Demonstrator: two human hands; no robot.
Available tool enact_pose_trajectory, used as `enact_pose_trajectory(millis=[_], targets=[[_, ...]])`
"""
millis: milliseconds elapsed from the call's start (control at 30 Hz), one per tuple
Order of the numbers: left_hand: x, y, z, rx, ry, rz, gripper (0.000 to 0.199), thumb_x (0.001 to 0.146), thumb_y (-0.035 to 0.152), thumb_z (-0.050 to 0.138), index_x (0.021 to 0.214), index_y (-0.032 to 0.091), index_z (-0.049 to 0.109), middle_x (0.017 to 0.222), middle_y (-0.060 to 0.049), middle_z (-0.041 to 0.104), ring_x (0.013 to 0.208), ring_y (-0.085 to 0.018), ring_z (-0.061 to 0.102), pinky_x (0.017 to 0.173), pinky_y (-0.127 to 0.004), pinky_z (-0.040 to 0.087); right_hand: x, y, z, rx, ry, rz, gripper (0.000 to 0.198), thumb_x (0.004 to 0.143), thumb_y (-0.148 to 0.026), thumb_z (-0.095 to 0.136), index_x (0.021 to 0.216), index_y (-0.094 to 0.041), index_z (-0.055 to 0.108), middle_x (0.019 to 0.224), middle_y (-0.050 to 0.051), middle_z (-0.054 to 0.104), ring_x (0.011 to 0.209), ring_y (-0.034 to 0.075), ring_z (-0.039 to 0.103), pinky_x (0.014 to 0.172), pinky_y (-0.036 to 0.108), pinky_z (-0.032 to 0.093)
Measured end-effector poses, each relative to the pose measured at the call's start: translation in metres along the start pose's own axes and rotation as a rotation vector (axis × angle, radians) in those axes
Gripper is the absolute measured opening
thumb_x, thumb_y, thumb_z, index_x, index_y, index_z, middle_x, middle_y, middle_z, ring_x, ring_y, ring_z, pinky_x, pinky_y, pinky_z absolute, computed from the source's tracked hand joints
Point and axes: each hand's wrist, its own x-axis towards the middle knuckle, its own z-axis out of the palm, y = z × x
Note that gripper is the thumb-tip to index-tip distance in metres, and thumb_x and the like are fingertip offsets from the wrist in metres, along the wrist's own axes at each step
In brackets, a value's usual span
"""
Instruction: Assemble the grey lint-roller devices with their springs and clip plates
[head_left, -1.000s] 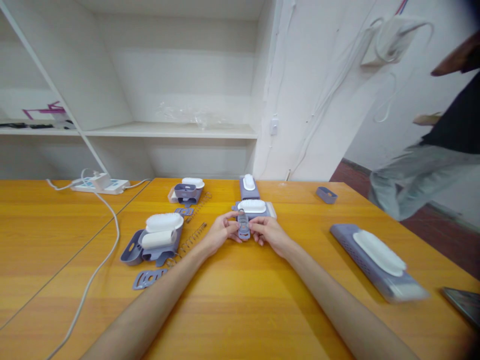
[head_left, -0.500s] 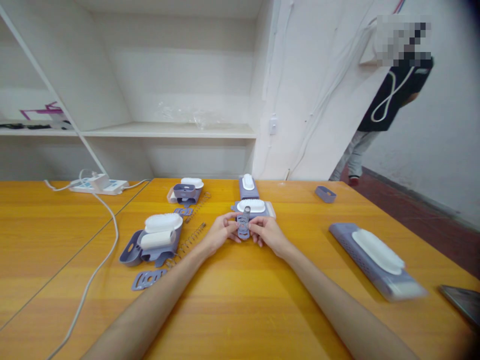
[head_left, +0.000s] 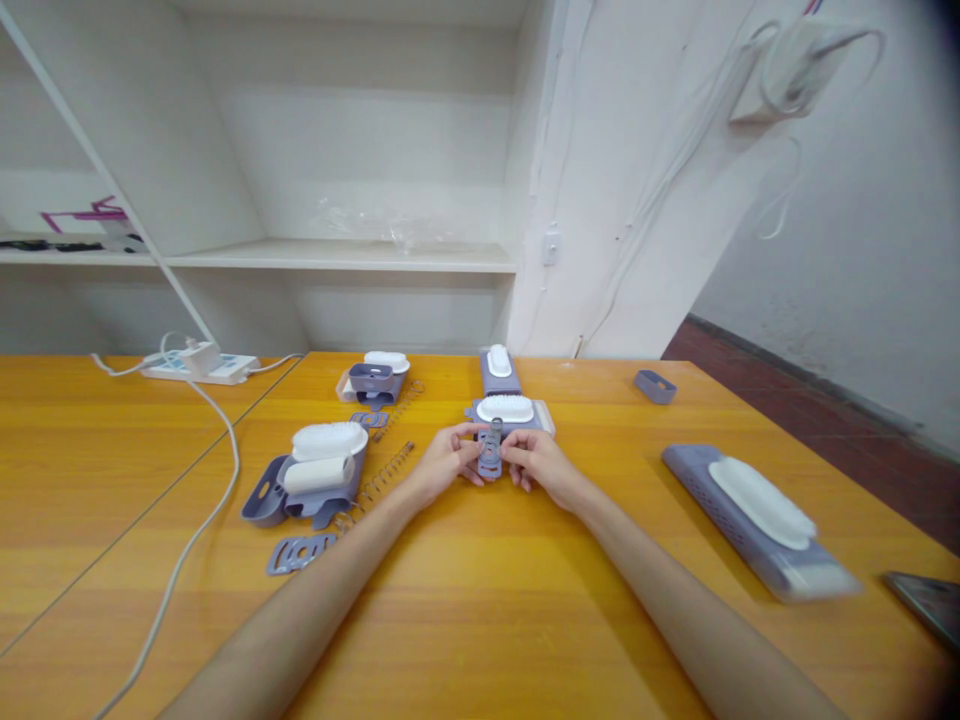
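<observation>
A small grey-purple plate with cut-outs is held up at the middle of the table, a coil spring standing against it. My left hand pinches the plate's left side. At its right edge, the fingers of my right hand are closed on the plate and the spring's side. Just behind my hands lies a grey-purple housing with a white bristled brush. To the left, a loose spring and another cut-out plate rest beside a group of housing parts with a white roller.
A second group of parts lies at the back left. An assembled brush unit, a small tray and a dark phone-like object are on the right. A power strip with a white cable occupies the left.
The person standing at the upper right has gone out of view. The view has shifted slightly. My hands keep hold of the plate and spring in nearly the same place.
</observation>
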Motion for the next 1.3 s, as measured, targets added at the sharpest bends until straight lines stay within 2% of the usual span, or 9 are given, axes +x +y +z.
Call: enact_pose_trajectory(millis=[333,633,1033,1133,1300], targets=[[0.001,-0.0056,-0.0053,-0.072,-0.01,0.031,0.068,0.07,0.041,0.07,0.123,0.008,0.044,0.078,-0.011,0.068,0.06,-0.017,0.064,0.053,-0.027,0.053,-0.0015,-0.0052,0.0002,0.117,-0.011,0.037,0.027,0.066,-0.04,0.067,0.07,-0.016,0.054,0.045,-0.006,0.052,0.033,0.005,0.042,0.03,0.015,0.028],[0.0013,-0.0071,-0.0054,-0.028,0.0,0.05,0.06,0.071,0.034,0.069,0.12,0.009,0.046,0.071,-0.007,0.067,0.058,-0.016,0.063,0.055,-0.028,0.054,-0.0004,-0.0029,0.0018,0.064,0.026,0.028,0.025,0.067,-0.039,0.065,0.07,-0.016,0.054,0.044,-0.006,0.052,0.033,0.006,0.044,0.029,0.015,0.029],[-0.0005,-0.0036,-0.0067,-0.108,-0.037,0.019,0.064,0.07,0.03,0.069,0.125,0.008,0.044,0.079,-0.01,0.067,0.065,-0.018,0.065,0.058,-0.029,0.054,-0.0014,-0.0046,0.0039,0.044,0.048,0.022,0.02,0.067,-0.035,0.062,0.068,-0.017,0.053,0.042,-0.006,0.052,0.032,0.006,0.042,0.029,0.015,0.028],[-0.0001,-0.0039,-0.0084,-0.099,-0.076,0.014,0.063,0.071,0.029,0.068,0.126,0.009,0.044,0.083,-0.011,0.068,0.066,-0.018,0.065,0.059,-0.029,0.054,-0.0012,-0.0045,0.004,0.05,0.049,0.019,0.02,0.067,-0.035,0.062,0.067,-0.017,0.053,0.042,-0.006,0.052,0.032,0.006,0.042,0.029,0.015,0.028],[0.0003,-0.0041,-0.009,-0.055,-0.074,0.019,0.061,0.072,0.027,0.067,0.126,0.01,0.044,0.083,-0.012,0.069,0.066,-0.019,0.067,0.056,-0.027,0.054,-0.0005,-0.003,0.0038,0.055,0.046,0.011,0.018,0.067,-0.033,0.062,0.067,-0.017,0.053,0.042,-0.006,0.052,0.032,0.006,0.042,0.029,0.015,0.029]])
